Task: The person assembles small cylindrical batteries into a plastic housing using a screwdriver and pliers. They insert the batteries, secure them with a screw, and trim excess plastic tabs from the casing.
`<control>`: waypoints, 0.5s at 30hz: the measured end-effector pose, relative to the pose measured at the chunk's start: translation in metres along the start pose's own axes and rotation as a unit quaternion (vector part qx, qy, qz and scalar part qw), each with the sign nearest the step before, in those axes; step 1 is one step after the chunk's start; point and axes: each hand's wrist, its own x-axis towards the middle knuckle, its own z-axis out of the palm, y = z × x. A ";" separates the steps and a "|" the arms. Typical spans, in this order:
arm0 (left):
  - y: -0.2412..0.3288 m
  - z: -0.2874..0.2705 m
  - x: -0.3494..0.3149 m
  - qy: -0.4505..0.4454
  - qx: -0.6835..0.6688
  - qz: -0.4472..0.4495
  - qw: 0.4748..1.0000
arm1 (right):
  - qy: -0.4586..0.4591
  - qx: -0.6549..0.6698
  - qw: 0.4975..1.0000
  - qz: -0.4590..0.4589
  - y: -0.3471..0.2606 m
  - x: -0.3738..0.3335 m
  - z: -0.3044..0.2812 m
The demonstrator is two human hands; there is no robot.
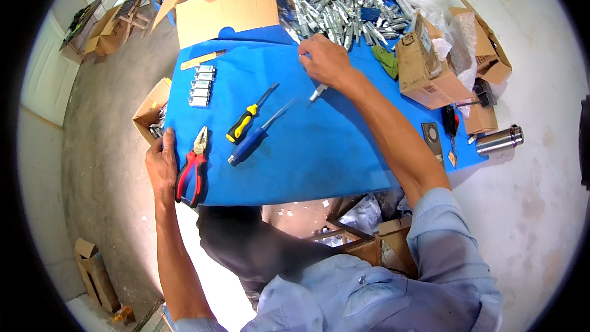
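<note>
At the left edge of the blue-covered table (295, 181), my left hand (161, 163) rests with its fingers stretched out and holds nothing. Red-and-black pliers (193, 169) lie just right of it. My right hand (324, 60) reaches to the far side, its fingers curled closed beside a heap of silver pen-like pieces (344, 9). What those fingers grip, if anything, is hidden. A slim white-and-grey piece (318, 93) shows beneath the right wrist. Between the hands lie a yellow-and-black screwdriver (243, 123) and a blue-handled screwdriver (251, 144).
Several small white-and-metal blocks (201, 86) form a column below a yellow cutter knife (203, 59). An open cardboard box (227, 18) stands at the back left. More boxes (430, 67), a green cloth (385, 60) and a steel flask (499, 140) sit along the right.
</note>
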 end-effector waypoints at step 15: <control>-0.061 -0.002 0.048 -0.088 0.002 0.004 0.996 | -0.255 0.289 0.760 0.523 0.028 -0.396 -0.208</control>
